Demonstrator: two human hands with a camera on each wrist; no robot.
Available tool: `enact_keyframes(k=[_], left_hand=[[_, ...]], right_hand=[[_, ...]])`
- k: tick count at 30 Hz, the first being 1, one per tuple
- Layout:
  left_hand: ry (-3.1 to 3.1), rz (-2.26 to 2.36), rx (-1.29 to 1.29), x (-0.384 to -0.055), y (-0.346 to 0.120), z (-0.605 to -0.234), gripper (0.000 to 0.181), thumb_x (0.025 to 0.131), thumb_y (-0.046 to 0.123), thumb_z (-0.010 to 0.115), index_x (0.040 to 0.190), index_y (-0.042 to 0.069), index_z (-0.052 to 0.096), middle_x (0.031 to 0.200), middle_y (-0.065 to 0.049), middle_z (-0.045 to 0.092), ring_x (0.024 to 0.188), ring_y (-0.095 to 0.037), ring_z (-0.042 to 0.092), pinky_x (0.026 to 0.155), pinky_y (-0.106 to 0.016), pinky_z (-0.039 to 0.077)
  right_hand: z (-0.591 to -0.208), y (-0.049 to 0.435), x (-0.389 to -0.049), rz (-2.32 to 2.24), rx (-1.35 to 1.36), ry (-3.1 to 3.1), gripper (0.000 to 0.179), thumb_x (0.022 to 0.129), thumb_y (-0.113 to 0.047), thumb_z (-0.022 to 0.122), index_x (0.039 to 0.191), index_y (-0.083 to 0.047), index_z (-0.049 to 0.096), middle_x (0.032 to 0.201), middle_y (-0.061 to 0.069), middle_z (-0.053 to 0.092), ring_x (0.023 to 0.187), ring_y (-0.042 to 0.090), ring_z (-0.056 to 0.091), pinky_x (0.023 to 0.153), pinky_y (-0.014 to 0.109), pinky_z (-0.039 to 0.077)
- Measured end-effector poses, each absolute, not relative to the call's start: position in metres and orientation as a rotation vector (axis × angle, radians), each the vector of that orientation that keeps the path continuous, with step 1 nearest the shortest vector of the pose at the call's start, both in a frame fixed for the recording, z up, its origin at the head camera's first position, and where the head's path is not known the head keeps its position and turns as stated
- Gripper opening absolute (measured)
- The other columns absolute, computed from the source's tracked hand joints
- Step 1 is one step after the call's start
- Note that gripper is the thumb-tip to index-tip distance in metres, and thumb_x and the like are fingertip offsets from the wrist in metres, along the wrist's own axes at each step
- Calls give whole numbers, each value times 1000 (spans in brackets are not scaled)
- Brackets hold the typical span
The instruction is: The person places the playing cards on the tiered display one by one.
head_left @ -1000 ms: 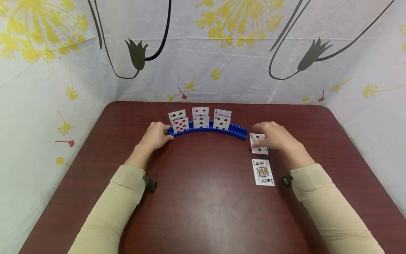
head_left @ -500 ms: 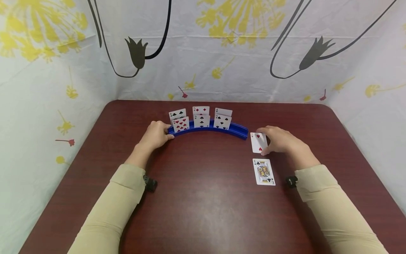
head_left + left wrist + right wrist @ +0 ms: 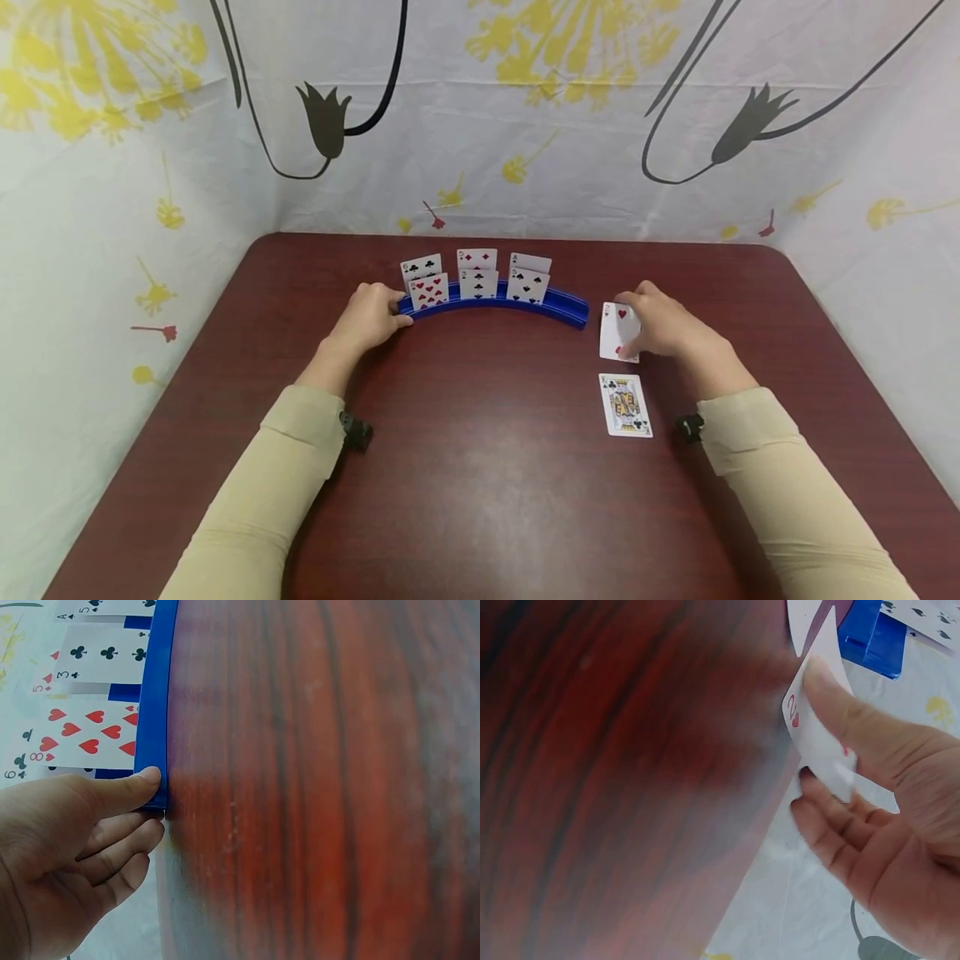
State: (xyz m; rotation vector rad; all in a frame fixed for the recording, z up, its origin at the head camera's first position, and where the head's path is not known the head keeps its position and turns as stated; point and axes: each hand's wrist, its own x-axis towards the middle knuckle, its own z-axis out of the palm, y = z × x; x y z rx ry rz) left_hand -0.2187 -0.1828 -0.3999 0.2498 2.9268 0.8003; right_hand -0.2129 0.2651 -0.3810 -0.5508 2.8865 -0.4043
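Observation:
A curved blue card holder point(image 3: 480, 300) stands toward the back of the table, with several playing cards upright in two rows. At its left end, my left hand point(image 3: 367, 317) grips it; the left wrist view shows the thumb point(image 3: 124, 789) on the front rail and the other fingers around the end. To the right of the holder, my right hand point(image 3: 660, 321) pinches a two of hearts point(image 3: 613, 329) by its right side. Seen from the right wrist, that card is tilted and slightly bent, and part of another white card point(image 3: 802, 622) shows beyond it.
A king of clubs point(image 3: 626, 405) lies face up on the dark red wooden table point(image 3: 465, 467), nearer than the right hand. A white patterned cloth point(image 3: 570, 192) hangs behind and on both sides. The holder's right end point(image 3: 570, 308) bears no cards.
My right hand first drew back to the two of hearts' right side, then took hold of it and raised and shifted it slightly right. The left hand stays on the holder.

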Motion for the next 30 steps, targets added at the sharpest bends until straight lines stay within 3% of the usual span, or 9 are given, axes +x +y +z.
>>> enact_keyframes(k=[6, 11, 30], left_hand=[[2930, 791, 247, -219, -183, -400, 50, 92, 15, 77, 136, -3, 61, 113, -24, 71, 102, -31, 68, 92, -47, 55], [2932, 789, 246, -219, -183, -399, 50, 92, 15, 77, 136, -3, 62, 112, -23, 71, 101, -30, 68, 93, -46, 55], [2935, 778, 263, -220, -182, -399, 49, 92, 16, 77, 135, -3, 63, 110, -22, 72, 99, -29, 69, 90, -45, 56]], right_hand=[[-378, 268, -215, -472, -713, 3012, 42, 83, 0, 76, 122, 10, 61, 107, 25, 63, 92, 38, 60, 84, 55, 49], [-373, 268, -215, -583, -730, 3064, 24, 92, 3, 65, 116, 6, 66, 101, 22, 70, 84, 34, 63, 77, 52, 50], [-349, 263, -219, -676, -755, 3250, 20, 94, -1, 63, 113, 4, 69, 95, 22, 72, 79, 35, 66, 73, 54, 52]])
